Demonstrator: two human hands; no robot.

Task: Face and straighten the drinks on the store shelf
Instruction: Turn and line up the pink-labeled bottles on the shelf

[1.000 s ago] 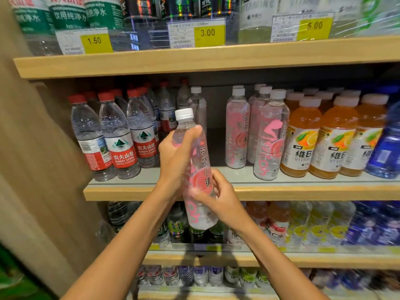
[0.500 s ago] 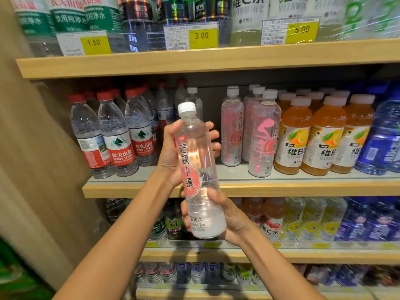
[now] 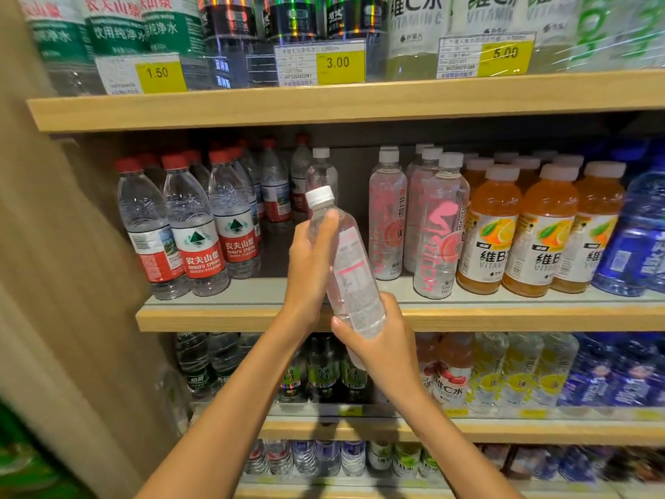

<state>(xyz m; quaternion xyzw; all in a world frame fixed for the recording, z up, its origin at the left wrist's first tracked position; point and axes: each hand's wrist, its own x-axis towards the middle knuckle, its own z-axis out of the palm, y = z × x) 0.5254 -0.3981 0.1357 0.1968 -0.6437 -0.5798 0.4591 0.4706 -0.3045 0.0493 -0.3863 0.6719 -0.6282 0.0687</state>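
A clear bottle with a white cap and a pink label (image 3: pixel 351 271) is held in front of the middle shelf (image 3: pixel 252 316), tilted with its cap to the upper left. Its small-print back label faces me. My left hand (image 3: pixel 309 268) wraps the upper body from the left, fingers reaching the neck. My right hand (image 3: pixel 381 340) grips the bottle's base from below. Matching pink-label bottles (image 3: pixel 440 228) stand on the shelf just right of a gap.
Red-capped water bottles (image 3: pixel 196 228) stand left of the gap, orange drinks (image 3: pixel 532 232) and blue bottles (image 3: pixel 640 239) to the right. Above is a shelf with yellow price tags (image 3: pixel 338 63). Lower shelves hold more drinks. A wooden side panel (image 3: pixel 54 246) bounds the left.
The bottle was turned in my hands: its pink front label faced me half a second ago, now the back print does. It tilts more to the left, and my right hand grips lower.
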